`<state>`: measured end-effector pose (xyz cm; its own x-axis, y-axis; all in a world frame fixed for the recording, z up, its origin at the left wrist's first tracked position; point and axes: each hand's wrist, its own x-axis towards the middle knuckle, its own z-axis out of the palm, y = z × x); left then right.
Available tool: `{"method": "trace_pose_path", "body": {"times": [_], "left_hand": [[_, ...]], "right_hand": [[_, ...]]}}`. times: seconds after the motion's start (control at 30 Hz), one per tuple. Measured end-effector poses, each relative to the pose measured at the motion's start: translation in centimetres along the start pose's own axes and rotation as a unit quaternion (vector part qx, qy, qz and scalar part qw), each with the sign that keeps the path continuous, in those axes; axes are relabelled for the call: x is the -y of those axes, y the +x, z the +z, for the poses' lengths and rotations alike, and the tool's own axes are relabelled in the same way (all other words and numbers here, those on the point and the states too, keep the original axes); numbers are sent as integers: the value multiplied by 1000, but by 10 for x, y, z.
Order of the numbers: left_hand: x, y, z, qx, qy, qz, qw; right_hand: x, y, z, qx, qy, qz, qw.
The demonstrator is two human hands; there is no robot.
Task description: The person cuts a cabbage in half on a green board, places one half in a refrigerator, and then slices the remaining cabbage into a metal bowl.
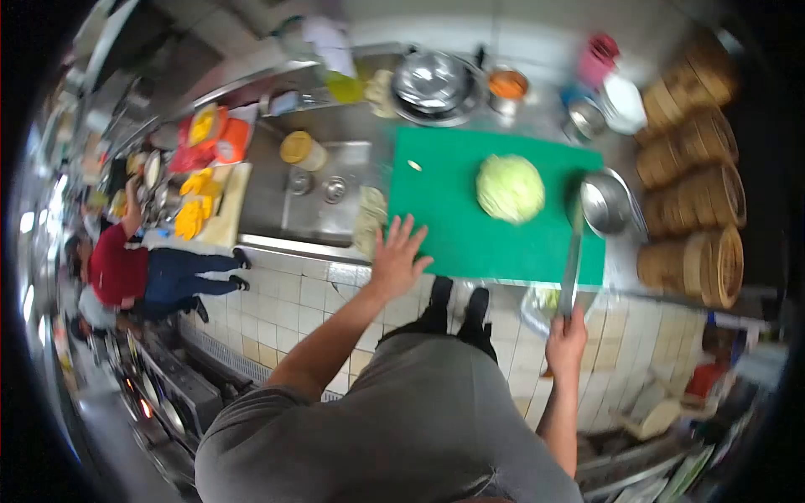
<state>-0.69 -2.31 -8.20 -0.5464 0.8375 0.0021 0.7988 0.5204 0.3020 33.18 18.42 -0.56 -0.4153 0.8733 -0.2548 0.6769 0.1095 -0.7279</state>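
A pale green head of cabbage [510, 189] sits on the green cutting board [453, 243], right of its middle. My left hand [398, 261] is spread flat at the board's front left corner, fingers apart and nothing in it. In my right hand [568, 342], closed around the handle, is a knife [572, 264]; its long blade points away from me over the right part of the board. The blade's far end comes up to a steel bowl [605, 204] at the board's right edge. A small pale scrap [414, 165] lies near the back left of the board.
Left of the board is a steel sink [268, 197] holding a yellow-lidded tub [302, 151]. Bamboo steamers [692, 268] line the right side. Behind stand a metal lid [432, 81] and an orange-filled container [507, 85]. A plastic bag [541, 310] hangs below. A person [122, 264] works at far left.
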Motion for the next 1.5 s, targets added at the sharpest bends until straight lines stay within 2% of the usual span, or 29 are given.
{"method": "trace_pose_path", "body": {"times": [0.03,0.07,0.1,0.13,0.17,0.2,0.27,0.4,0.5,0.53,0.63,0.73,0.8,1.0,1.03,1.1,1.17,1.27,1.4,1.5], "left_hand": [[8,-10,6,-9,-13,-4,1000],[27,-15,17,-30,-18,-15,999],[35,-15,6,-31,-43,-21,998],[42,-16,-6,-32,-68,-27,997],[50,-15,-17,-34,-93,-33,995],[43,-16,-35,-16,-64,-89,994],[46,-21,-58,-61,-69,-138,986],[75,-41,-54,-141,-93,-173,970],[72,-68,-72,-128,-126,-252,951],[73,-78,-67,-125,-149,-274,942],[79,-109,-43,-123,-221,-326,911],[73,-129,-25,-142,-298,-335,882],[68,-139,-18,-161,-345,-324,866],[63,-144,-22,-16,-331,-298,895],[64,-144,-15,-17,-325,-282,903],[66,-144,-6,-18,-307,-250,918],[68,-140,-6,-38,-344,-283,894],[87,-138,-24,-88,-340,-323,879],[117,-150,-29,-114,-312,-378,864],[123,-155,-26,-109,-347,-389,846]], "right_hand": [[-3,-4,2,-19,-14,-48,999],[-31,-1,17,-27,52,-40,998],[-3,-4,12,11,65,9,998],[-28,8,27,-3,79,-64,995],[-33,15,38,-13,113,-80,990],[-41,30,36,47,66,-15,997],[-40,52,40,75,-55,-1,996],[5,72,35,75,-120,-114,983],[-22,118,51,87,-209,-160,961],[-35,140,61,59,-172,-163,970],[-55,163,71,80,-188,-174,963],[-117,206,93,28,-210,-203,956],[-118,204,93,53,-218,-178,958],[-57,181,71,99,-249,-122,956],[-53,175,68,103,-259,-119,953],[-59,161,68,54,-206,-201,956],[-61,151,64,44,-201,-206,957],[-38,148,64,80,-240,-142,957],[-90,192,74,92,-242,-134,956],[-105,202,81,77,-239,-136,958]]}}
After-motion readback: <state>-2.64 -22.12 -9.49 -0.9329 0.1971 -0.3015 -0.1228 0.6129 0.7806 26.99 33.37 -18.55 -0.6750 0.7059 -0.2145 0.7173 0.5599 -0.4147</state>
